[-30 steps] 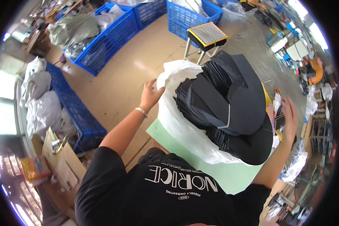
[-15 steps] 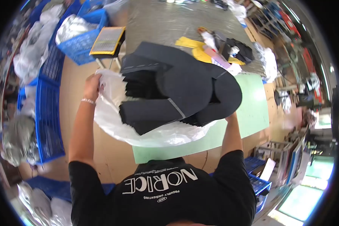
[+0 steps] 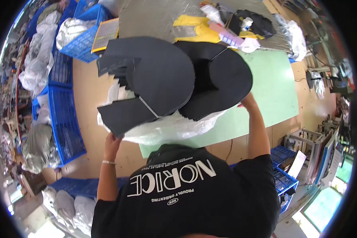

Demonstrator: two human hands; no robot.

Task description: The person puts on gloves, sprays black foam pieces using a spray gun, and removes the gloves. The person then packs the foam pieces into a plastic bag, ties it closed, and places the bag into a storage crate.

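Observation:
Two bundles of black curved cut pieces, the left one (image 3: 162, 75) overlapping the right one (image 3: 232, 73), lie over a whitish plastic bag (image 3: 166, 129). A pale strip is tied around each bundle. My left hand (image 3: 112, 146) is closed on the bag's edge, right beside the lower left corner of the left bundle. My right hand (image 3: 248, 102) grips the right bundle at its rounded outer edge, with some fingers hidden beneath it. Under the bag and the right bundle is a pale green board (image 3: 271, 91).
Yellow pieces (image 3: 198, 29) and a dark heap (image 3: 258, 23) lie on the grey table (image 3: 154, 16) beyond the bundles. Blue crates (image 3: 67, 125) line the left side, near a yellow-edged stool (image 3: 106, 35). Bare floor (image 3: 93, 119) shows between the crates and the bag.
My left hand has come down and toward me with the bag's edge, to the left bundle's lower corner. The bundles have shifted left and spread apart; my right hand sits higher along the edge.

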